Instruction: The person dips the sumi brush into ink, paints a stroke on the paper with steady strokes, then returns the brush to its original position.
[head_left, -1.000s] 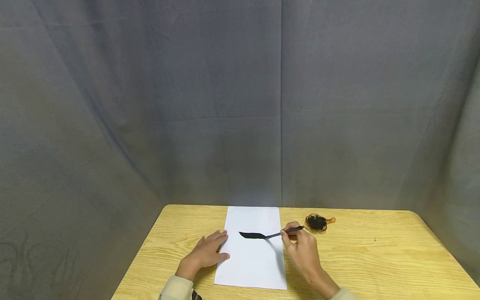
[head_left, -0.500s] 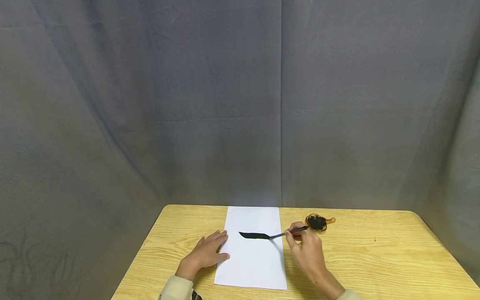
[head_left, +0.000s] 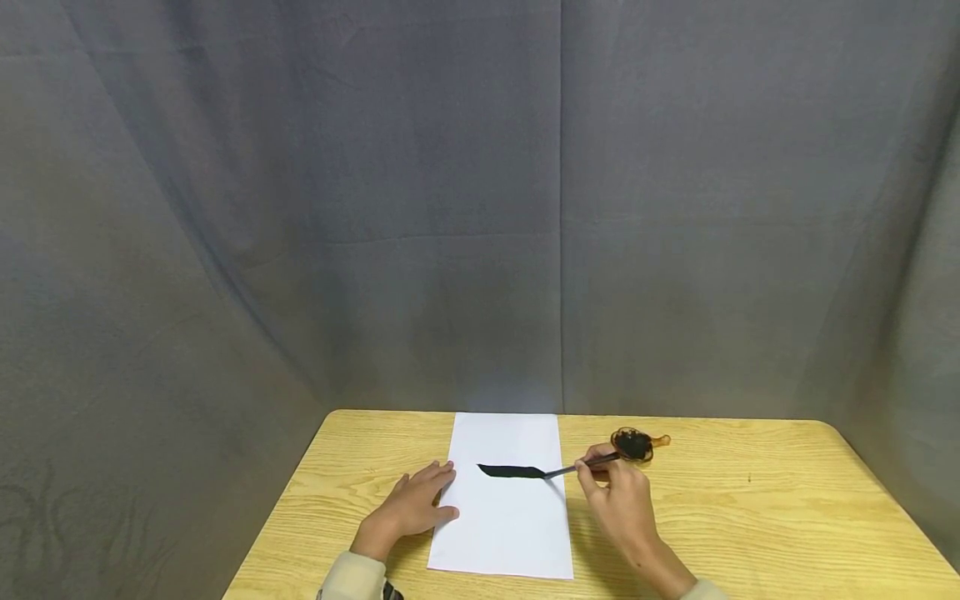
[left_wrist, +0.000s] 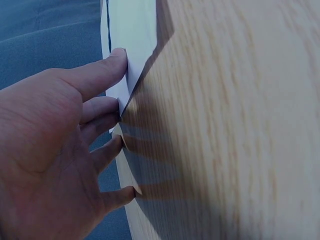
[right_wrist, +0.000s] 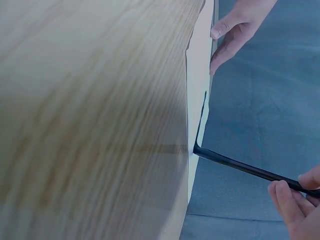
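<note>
A white sheet of paper (head_left: 498,533) lies on the wooden table, with a broad black stroke (head_left: 510,472) running across it. My right hand (head_left: 618,500) pinches a dark-handled paintbrush (right_wrist: 245,167) between thumb and fingers, the brush slanting down to the left. Its black tip touches the paper at the stroke's right end. On the sheet's left edge rests my left hand (head_left: 412,503), fingers spread and thumb apart. The left wrist view shows the left fingertips (left_wrist: 118,59) at the paper's edge, some on the bare wood.
Just beyond the right hand sits a small amber-brown dish (head_left: 633,445) with a stubby handle, dark black inside. The wooden table (head_left: 750,517) has rounded far corners. Grey cloth (head_left: 450,208) hangs behind it and at both sides.
My right hand has drawn the paintbrush a little to the right, and the black stroke has grown longer that way. The left hand keeps its place on the paper.
</note>
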